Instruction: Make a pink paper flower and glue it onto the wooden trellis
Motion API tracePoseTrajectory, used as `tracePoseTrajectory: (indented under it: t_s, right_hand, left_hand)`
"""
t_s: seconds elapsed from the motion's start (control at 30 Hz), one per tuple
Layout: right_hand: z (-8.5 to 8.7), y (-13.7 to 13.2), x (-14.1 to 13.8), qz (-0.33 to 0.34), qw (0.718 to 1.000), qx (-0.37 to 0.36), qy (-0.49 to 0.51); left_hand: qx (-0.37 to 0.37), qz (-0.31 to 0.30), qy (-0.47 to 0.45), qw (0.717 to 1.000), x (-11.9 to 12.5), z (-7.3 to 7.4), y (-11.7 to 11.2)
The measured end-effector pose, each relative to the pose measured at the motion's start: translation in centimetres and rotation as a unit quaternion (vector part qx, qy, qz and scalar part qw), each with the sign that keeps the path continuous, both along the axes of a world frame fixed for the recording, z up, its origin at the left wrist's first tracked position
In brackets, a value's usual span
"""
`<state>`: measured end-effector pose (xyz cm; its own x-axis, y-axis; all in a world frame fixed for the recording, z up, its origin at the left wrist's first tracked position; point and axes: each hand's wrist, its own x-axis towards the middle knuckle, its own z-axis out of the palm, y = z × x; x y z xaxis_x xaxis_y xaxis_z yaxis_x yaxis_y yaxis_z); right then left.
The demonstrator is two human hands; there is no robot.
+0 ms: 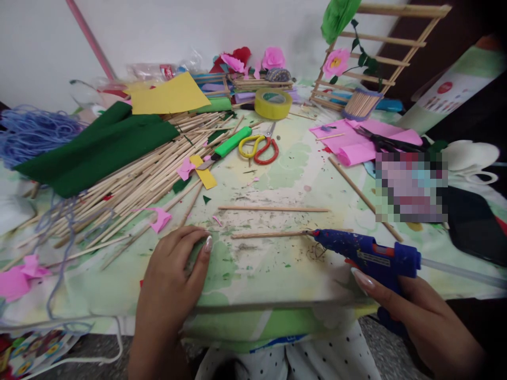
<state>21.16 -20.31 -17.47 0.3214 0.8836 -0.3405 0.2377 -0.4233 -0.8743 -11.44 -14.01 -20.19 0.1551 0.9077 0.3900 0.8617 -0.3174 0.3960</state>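
My right hand [420, 311] is wrapped round the handle of a blue hot glue gun [356, 250], with a glue stick [459, 268] coming out of its back. The gun's nozzle meets the right end of a thin wooden stick [269, 235] lying flat on the cloth. A second wooden stick [273, 209] lies just beyond it, roughly parallel. My left hand [174, 269] rests on the cloth left of the near stick, apart from it. Its fingers are loosely curved with the thumb apart, and I see nothing in them.
To the left spread many loose sticks [130, 179], dark green paper [99, 142] and blue yarn [35, 134]. Scissors [265, 150], a green cutter [233, 142] and yellow tape [272, 104] lie beyond. A stick rack [372, 39] stands back right. A phone [475, 224] lies right.
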Motion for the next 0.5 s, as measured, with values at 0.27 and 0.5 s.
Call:
tracePoseTrajectory:
  t_s: [0.27, 0.5]
  right_hand:
    - [-0.60, -0.16, 0.80, 0.006, 1.000, -0.008, -0.022]
    - [-0.33, -0.34, 0.82, -0.018, 1.000, -0.016, 0.003]
  left_hand:
    - [-0.001, -0.001, -0.001, 1.000, -0.05, 0.04, 0.17]
    - [-0.008, 0.003, -0.008, 1.000, 0.02, 0.10, 0.11]
